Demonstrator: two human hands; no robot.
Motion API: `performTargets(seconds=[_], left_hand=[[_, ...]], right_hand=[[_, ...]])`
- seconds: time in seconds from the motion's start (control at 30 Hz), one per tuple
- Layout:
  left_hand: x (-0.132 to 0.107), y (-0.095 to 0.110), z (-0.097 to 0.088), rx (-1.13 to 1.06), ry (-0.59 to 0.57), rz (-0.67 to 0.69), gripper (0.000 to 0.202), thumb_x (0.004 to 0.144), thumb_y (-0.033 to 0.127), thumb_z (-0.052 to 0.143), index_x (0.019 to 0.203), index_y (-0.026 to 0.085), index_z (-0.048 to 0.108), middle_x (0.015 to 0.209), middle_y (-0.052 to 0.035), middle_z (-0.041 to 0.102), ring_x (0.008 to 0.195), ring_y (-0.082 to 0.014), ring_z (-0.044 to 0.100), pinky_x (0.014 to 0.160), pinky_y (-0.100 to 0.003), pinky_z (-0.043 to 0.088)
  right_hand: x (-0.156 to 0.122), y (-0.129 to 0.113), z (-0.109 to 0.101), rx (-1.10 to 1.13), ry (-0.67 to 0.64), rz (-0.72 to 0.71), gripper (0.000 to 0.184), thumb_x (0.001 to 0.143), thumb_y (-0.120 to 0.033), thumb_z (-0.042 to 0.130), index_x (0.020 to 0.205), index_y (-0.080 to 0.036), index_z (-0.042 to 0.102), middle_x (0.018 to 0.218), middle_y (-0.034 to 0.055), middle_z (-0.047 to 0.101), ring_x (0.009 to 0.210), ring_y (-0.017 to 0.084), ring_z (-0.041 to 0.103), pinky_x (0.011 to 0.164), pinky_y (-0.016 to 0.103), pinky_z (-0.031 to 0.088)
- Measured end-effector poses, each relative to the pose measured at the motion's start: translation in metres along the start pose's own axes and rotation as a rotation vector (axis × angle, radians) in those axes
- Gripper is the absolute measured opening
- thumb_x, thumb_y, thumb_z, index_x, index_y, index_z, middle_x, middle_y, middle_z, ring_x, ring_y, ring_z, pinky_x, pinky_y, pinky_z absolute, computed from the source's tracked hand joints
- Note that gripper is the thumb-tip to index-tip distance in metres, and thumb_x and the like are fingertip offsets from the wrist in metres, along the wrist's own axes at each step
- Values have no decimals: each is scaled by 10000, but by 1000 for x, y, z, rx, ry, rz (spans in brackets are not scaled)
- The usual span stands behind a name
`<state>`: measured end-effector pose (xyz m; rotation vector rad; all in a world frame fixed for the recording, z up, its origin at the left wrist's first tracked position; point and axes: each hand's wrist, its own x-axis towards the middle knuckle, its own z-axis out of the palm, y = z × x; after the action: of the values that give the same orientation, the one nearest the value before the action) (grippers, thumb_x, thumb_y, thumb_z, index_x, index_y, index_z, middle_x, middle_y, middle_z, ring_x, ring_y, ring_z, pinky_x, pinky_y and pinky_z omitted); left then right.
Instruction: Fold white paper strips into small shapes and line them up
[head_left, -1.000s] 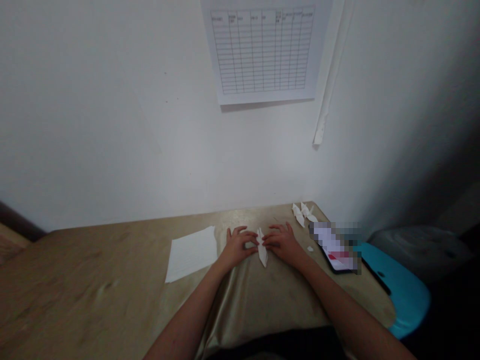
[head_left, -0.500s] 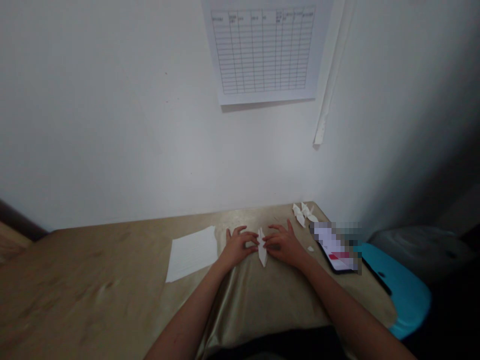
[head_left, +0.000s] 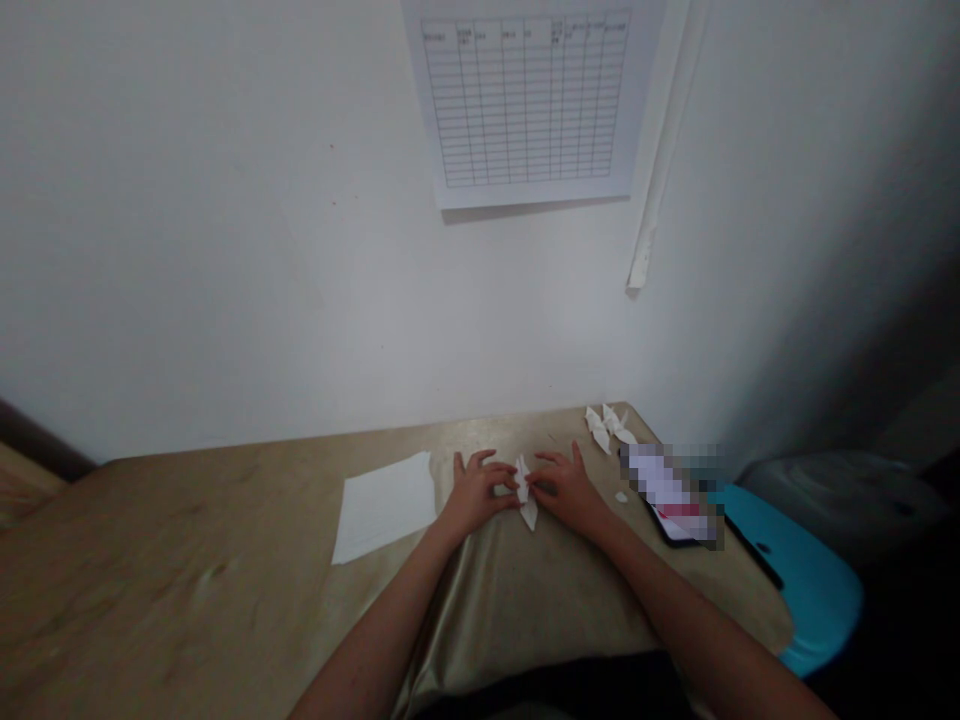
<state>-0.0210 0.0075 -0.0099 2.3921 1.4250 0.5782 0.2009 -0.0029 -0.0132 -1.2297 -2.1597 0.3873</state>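
A narrow folded piece of white paper (head_left: pixel 527 512) lies on the tan table (head_left: pixel 187 560) between my two hands. My left hand (head_left: pixel 480 495) pinches its left edge with thumb and fingers curled. My right hand (head_left: pixel 568 490) presses on its right edge, its thumb and forefinger closed on the fold. Only the tips of the paper show above and below my fingers.
A stack of flat white sheets (head_left: pixel 384 505) lies to the left of my hands. Two folded paper figures (head_left: pixel 607 426) sit at the table's far right corner beside a phone (head_left: pixel 671 500). A blue stool (head_left: pixel 795 575) stands right of the table. A printed grid sheet (head_left: pixel 525 100) hangs on the wall.
My hands have drawn closer together over the folded paper, covering more of its upper part. Nothing else has moved.
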Motion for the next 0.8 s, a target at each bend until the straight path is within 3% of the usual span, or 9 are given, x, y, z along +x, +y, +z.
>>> performTargets(seconds=[0.2, 0.43, 0.8], left_hand=[[-2, 4, 5, 38, 93, 93, 157, 821, 344, 762, 976, 358, 747, 1175, 26, 744, 1376, -295, 434, 1149, -720, -63], [-2, 1, 10, 61, 155, 171, 106, 831, 319, 751, 933, 345, 759, 1136, 17, 749, 1356, -282, 462, 1167, -693, -86], [-1, 9, 6, 24, 98, 23, 99, 829, 280, 737, 900, 347, 754, 1124, 28, 758, 1353, -291, 457, 1138, -731, -54]], right_hand=[[-2, 1, -4, 8, -27, -41, 199, 831, -227, 656, 985, -308, 753, 1041, 14, 774, 1317, 274, 527, 1162, 668, -128], [-1, 2, -5, -26, -55, -59, 171, 863, -218, 628, 897, -313, 766, 1066, -1, 774, 1333, 277, 508, 1153, 689, -120], [0, 3, -2, -12, -44, -20, 185, 869, -221, 632, 965, -316, 758, 1063, 8, 774, 1310, 272, 529, 1155, 693, -99]])
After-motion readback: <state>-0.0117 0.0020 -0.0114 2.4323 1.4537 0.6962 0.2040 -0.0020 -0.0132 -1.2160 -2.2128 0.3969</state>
